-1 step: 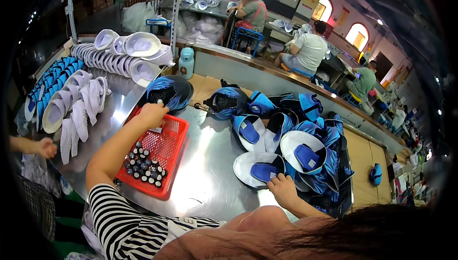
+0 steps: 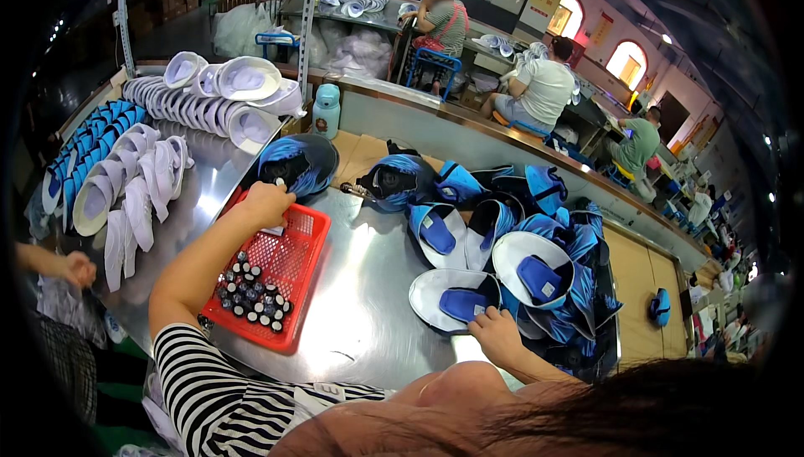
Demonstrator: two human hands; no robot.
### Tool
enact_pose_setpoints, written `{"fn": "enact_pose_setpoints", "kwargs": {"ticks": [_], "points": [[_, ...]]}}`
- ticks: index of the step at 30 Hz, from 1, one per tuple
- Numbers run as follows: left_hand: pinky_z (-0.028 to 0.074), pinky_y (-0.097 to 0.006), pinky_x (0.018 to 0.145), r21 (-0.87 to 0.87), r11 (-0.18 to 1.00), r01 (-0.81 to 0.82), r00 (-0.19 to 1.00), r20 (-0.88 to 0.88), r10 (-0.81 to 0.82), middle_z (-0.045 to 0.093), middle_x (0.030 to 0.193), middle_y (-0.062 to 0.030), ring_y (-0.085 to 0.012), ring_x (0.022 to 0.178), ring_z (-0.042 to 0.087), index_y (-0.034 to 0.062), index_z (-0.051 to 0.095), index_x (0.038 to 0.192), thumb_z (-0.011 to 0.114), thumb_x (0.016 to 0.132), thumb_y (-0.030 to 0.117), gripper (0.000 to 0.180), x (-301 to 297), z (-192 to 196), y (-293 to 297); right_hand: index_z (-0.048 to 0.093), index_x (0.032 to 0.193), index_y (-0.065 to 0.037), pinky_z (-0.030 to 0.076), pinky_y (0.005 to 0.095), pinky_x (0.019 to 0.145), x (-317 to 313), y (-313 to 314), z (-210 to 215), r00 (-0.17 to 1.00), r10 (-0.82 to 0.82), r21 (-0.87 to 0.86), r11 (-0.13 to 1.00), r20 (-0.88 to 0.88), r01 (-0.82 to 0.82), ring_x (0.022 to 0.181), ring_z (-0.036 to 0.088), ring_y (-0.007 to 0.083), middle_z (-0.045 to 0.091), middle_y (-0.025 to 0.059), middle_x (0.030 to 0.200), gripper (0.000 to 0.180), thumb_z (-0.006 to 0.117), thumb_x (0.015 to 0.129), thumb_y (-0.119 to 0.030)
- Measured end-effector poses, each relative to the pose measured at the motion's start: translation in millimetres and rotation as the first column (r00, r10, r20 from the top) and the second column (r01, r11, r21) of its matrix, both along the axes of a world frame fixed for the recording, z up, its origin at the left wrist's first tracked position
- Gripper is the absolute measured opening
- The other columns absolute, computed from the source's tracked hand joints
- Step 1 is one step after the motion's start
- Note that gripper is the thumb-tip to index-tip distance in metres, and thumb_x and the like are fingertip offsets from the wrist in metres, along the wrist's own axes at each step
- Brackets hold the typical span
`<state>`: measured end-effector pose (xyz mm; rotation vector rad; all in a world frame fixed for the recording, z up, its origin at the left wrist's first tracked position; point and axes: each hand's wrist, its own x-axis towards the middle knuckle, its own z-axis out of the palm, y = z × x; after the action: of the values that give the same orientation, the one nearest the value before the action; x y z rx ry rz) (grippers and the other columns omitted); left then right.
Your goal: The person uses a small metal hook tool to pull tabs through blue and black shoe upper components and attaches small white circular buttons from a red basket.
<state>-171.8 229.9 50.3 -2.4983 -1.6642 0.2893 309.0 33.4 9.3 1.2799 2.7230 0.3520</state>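
My left hand (image 2: 266,205) is closed over the far end of a red plastic basket (image 2: 289,333), pinching a small white-topped round piece (image 2: 280,181). Just beyond its fingertips lies a blue-and-black cap (image 2: 314,158). Inside the basket sit several small round black-and-white pieces (image 2: 254,291). On the right, my right hand (image 2: 496,333) has its fingers bent against the near edge of a cap with a white underside (image 2: 425,299), beside its blue inner pad (image 2: 463,303); the grip is partly hidden.
More blue caps (image 2: 578,268) are heaped on the right, and another cap (image 2: 400,180) lies at the back. White visor-like pieces (image 2: 126,168) are stacked left, near a light blue bottle (image 2: 327,112). Another person's hand (image 2: 79,269) is at the left edge.
My left hand has dipped very slightly beside the cap. The other person's hand at the left has shifted a little downward and left. My right hand stays put.
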Motion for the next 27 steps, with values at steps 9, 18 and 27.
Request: {"fn": "enact_pose_setpoints", "kwargs": {"ticks": [9,18,27], "points": [[0.037,-0.047,0.097,0.305,0.833,0.461,0.756,0.356,-0.549,0.054,0.122,-0.0122,-0.0317,0.121,0.047,0.0099,0.057,0.121,0.083,0.061,0.030,0.068,109.0,29.3,39.5,0.060,0.090,-0.007,0.044,0.0318,0.067,-27.6,11.7,42.0,0.807,-0.163,-0.197,0.979,-0.568,0.059,0.078,0.054,0.0210,0.058,0.0026,0.082,0.013,0.067,0.079,-0.008],[0.034,-0.055,0.102,0.322,0.803,0.502,0.813,0.142,-0.565,0.039,0.142,-0.0126,-0.0438,0.134,0.027,0.0184,0.046,0.135,0.077,0.068,0.017,0.074,171.0,-68.9,109.3,0.051,0.095,-0.009,0.042,0.0326,0.066,0.5,-2.5,-27.3,-0.316,-0.947,-0.866,0.204,-0.056,-0.457,0.067,0.049,0.0160,0.051,0.0026,0.075,0.013,0.057,0.095,-0.021],[0.036,-0.052,0.101,0.286,0.824,0.489,0.808,0.209,-0.551,0.048,0.126,-0.0112,-0.0403,0.124,0.039,0.0119,0.050,0.130,0.077,0.065,0.016,0.070,146.1,-77.3,87.8,0.050,0.086,-0.012,0.039,0.0309,0.058,9.7,-13.4,-68.5,-0.491,-0.871,-0.812,0.290,-0.004,-0.507,0.062,0.046,0.0155,0.049,0.0027,0.072,0.017,0.054,0.096,-0.025]]}}
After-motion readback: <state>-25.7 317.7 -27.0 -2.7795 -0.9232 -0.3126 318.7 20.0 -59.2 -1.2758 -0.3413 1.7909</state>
